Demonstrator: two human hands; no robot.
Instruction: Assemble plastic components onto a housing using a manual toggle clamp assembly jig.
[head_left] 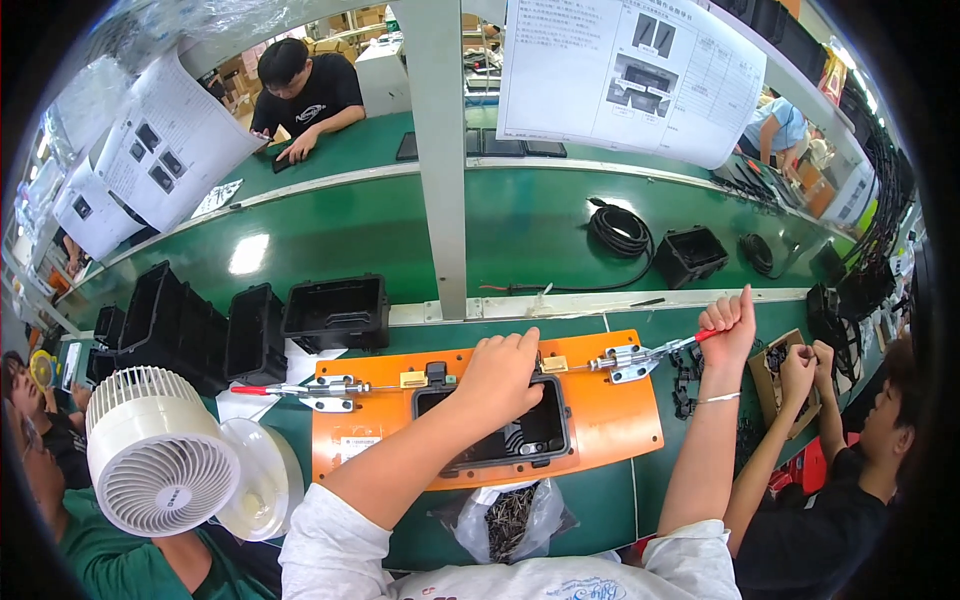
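Right fingers (722,316) closed on the clamp's red handle (705,335); left fingers (512,352) over the black case (562,412), grip unclear.
Case sits mid-plate on the orange fixture (612,425); my left hand and forearm block part of its cavity. Left fingertips partly hidden, can't tell if they grip anything. Right fingers cover the handle end. Parts bag (545,515) crowds the fixture's front edge, fan (165,450) the left front. Open bench (652,490): narrow strip between the fixture's right edge and my right forearm.
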